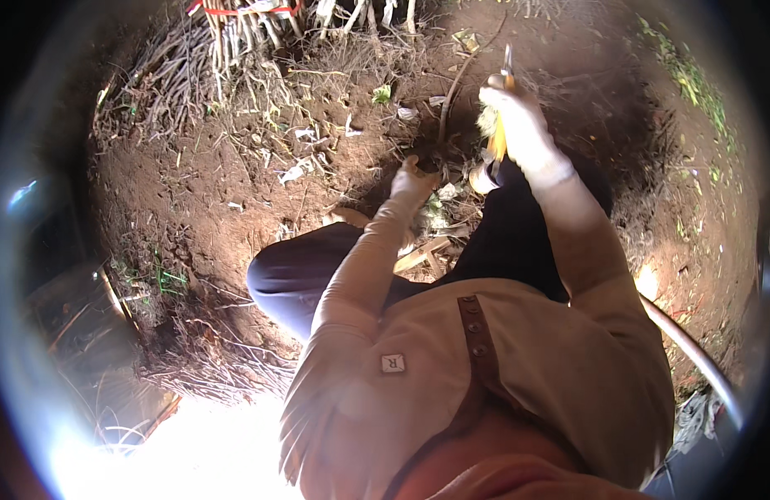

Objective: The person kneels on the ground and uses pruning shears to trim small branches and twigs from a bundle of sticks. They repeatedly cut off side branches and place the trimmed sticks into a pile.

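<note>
My right hand (522, 119), overexposed by sunlight, is closed around a yellow-handled cutting tool, apparently pruning shears (498, 139). Its metal tip points away from me, above the fist. Pale, fuzzy material (486, 120) shows beside the fingers. My left hand (415, 181) is low over the soil between my legs, its fingers partly in shadow. Whether they hold anything is hidden. Just beyond it, a long thin brown stem (450, 103) curves away, its near end lost in dark shade. Leaf scraps (446, 192) and pale wood pieces (422, 255) lie near my left forearm.
At the upper left stands a bundle of cut sticks (225, 53) with red tape (241, 11) around it, beside a heap of thin twigs (166, 87). More twigs (228, 369) lie at lower left. A pale curved pole or hose (691, 353) runs along my right side.
</note>
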`<action>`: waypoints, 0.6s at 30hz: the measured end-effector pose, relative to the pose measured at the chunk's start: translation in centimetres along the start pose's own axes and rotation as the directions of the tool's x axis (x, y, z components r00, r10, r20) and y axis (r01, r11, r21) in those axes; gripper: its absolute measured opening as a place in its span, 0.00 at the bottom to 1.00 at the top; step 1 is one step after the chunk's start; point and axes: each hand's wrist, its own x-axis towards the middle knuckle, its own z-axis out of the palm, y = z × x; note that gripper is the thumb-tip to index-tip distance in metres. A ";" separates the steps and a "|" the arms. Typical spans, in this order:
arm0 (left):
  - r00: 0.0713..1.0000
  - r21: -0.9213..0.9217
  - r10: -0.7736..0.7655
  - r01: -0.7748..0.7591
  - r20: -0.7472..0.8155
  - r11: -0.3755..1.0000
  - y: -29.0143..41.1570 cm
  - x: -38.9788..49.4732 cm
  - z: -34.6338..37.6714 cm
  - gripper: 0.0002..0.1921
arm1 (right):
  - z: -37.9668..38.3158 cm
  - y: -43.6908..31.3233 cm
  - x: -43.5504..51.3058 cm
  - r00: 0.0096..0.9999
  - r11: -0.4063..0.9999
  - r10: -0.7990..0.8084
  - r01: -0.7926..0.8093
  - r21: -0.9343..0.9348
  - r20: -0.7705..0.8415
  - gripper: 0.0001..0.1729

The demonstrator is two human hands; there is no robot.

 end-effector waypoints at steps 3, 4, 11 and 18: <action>0.979 0.338 -0.109 0.163 -0.174 0.927 -1.1 2.3 4.5 0.48 | 0.1 1.2 0.9 0.995 0.930 -0.081 0.055 -0.363 -0.057 0.22; 0.974 0.272 -0.153 0.194 -0.167 0.942 -1.9 3.0 5.8 0.44 | 0.0 1.0 1.0 0.993 0.948 -0.107 0.090 -0.304 -0.040 0.23; 0.986 -0.101 -0.160 0.155 -0.040 0.983 -2.4 7.7 5.8 0.16 | -0.6 -1.1 2.0 0.984 0.994 -0.052 0.035 -0.101 -0.168 0.21; 0.722 0.251 0.691 -0.662 -0.040 0.706 6.6 -5.1 -10.2 0.13 | -3.3 1.8 2.8 0.945 0.919 -0.307 0.263 -0.294 -0.112 0.15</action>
